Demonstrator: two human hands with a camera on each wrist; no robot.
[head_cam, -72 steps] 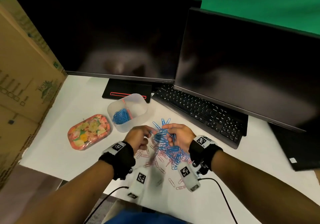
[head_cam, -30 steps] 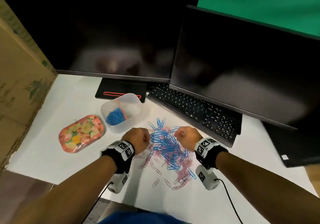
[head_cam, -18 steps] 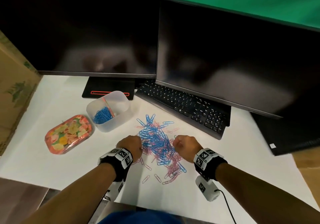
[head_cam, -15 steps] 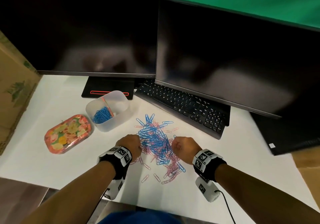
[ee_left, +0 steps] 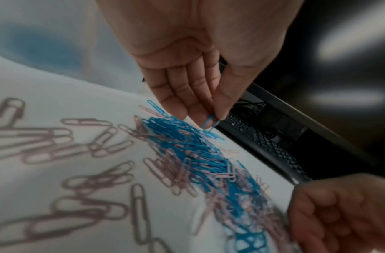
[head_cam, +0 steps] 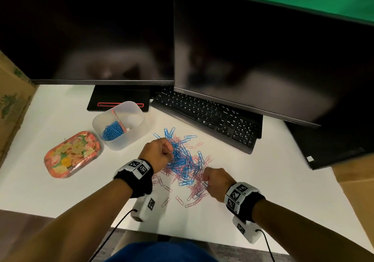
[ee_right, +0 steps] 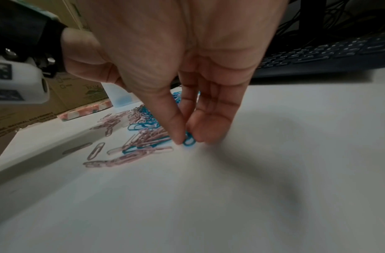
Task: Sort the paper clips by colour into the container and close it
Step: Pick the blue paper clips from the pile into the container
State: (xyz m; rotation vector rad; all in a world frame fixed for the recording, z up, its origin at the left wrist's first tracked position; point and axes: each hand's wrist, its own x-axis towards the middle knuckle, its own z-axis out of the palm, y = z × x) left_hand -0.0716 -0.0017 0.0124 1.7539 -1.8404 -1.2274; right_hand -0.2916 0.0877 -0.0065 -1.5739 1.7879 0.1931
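Observation:
A mixed pile of blue and pink paper clips (head_cam: pixel 183 161) lies on the white desk in front of me. My left hand (head_cam: pixel 157 152) is at the pile's far left edge and pinches a blue clip (ee_left: pixel 211 122) between thumb and fingertips. My right hand (head_cam: pixel 217 179) is at the pile's near right edge, thumb and fingers pinching another blue clip (ee_right: pixel 189 140) against the desk. The translucent container (head_cam: pixel 119 124) stands to the left, with blue clips (head_cam: pixel 112 133) in its left compartment behind a pink divider. Its floral lid (head_cam: pixel 71 153) lies further left.
Two dark monitors (head_cam: pixel 253 55) stand behind, with a black keyboard (head_cam: pixel 206 118) under the right one, close to the pile. A cardboard box (head_cam: pixel 12 99) borders the desk's left side. Loose pink clips (head_cam: pixel 168 193) lie near the front edge.
My left hand has moved forward to the pile's far left edge, the right hand has drawn back toward the near right. The view has shifted slightly.

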